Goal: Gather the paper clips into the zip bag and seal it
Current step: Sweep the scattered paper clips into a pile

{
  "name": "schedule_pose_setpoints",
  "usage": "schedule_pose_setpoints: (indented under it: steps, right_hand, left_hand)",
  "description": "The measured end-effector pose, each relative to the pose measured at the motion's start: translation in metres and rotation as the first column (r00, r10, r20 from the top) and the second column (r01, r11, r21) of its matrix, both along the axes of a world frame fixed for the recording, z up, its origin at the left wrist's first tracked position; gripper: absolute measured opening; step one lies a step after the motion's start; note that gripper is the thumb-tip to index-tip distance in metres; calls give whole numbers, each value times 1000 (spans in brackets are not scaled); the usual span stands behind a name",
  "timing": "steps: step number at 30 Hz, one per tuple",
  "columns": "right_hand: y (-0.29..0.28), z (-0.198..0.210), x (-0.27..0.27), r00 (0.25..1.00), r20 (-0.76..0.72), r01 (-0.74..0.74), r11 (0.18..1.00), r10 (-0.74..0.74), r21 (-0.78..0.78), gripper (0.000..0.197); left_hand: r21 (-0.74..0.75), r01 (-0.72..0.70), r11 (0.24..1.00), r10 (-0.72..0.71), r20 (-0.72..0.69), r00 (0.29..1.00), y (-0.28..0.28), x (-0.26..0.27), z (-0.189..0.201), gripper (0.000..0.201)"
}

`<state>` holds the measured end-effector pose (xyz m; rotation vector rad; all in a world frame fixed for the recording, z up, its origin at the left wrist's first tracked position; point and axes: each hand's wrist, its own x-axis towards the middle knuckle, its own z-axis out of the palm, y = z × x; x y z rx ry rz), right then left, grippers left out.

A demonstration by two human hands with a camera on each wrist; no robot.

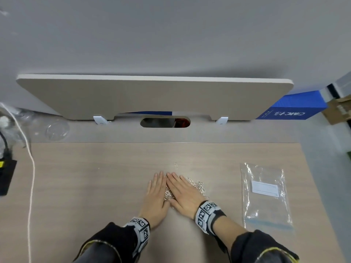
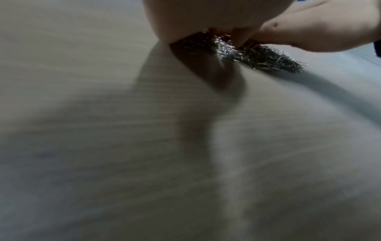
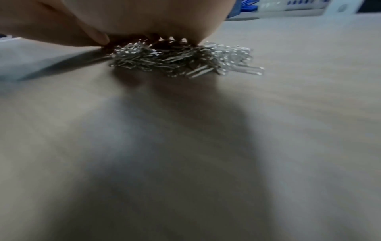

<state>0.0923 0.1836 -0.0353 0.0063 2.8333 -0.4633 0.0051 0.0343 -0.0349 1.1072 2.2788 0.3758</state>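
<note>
Wood-grain desk [image 1: 95, 186] carries everything, with a beige divider panel [image 1: 152, 95] standing along its far edge. Zip bag [image 1: 266, 196], clear plastic with a white label, lies flat to the right of the hands and well apart from them; its long axis runs near to far, and the blue zip strip sits at the near end, so the mouth appears to face the person, though whether it is open I cannot tell. Left hand [image 1: 156, 196] and right hand [image 1: 183, 192] lie palm-down side by side, fingers straight and pointing far, fingertips nearly meeting, forming a wedge over the paper clips [image 1: 197, 186]. Neither hand grasps anything; both rest flat on the heap, probably to corral it into one mound before scooping. Heap sits mid-desk under and between the palms, spilling out past the right hand's right edge; the right wrist view shows it tangled, clips pointing every way. One stray clip [image 1: 176, 165] lies just beyond the fingertips, long axis near to far, and will need a separate pick. No clips are visible in the bag.
</note>
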Motion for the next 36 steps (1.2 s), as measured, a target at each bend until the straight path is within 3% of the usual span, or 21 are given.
schedule_pose_setpoints:
  steps: [2,5,7,12,18,22,26,31,33,36]
  right_hand:
    - [7,7,14,984,-55,169,984,-172,-56,66]
    - [10,4,39,865,-37,498,865,-501,-66,66]
    - [3,-5,51,807,8,590,807,-590,-20,67]
    - [-27,-16,40,858,26,513,858,-513,-29,64]
    - [-27,-7,38,867,-21,492,861,-498,-131,63]
    - [-20,-7,54,862,-2,506,859,-508,-82,64]
    - [-15,-8,56,878,2,478,876,-479,-63,65]
    - [-5,-11,35,853,-14,519,852,-521,-75,66]
    - [0,-11,19,852,-24,521,850,-523,-76,66]
    - [6,-10,-4,875,-18,482,874,-484,-55,67]
  left_hand:
    - [27,-39,999,39,2,999,1,5,-1,80]
    - [22,-141,990,142,-51,988,4,7,-5,79]
    - [-15,-128,992,126,-79,989,8,10,-6,76]
    - [1,-8,1000,8,-29,1000,26,29,2,73]
    - [70,-53,996,51,32,998,40,16,11,75]
    - [-6,-83,997,83,-18,996,62,-15,9,71]
    - [-62,115,991,-116,-10,993,78,-26,7,68]
    - [-6,314,949,-313,-109,944,44,-10,-5,66]
    - [58,286,956,-277,-131,952,28,-8,-5,64]
    - [69,92,993,-84,-113,990,10,-10,-2,63]
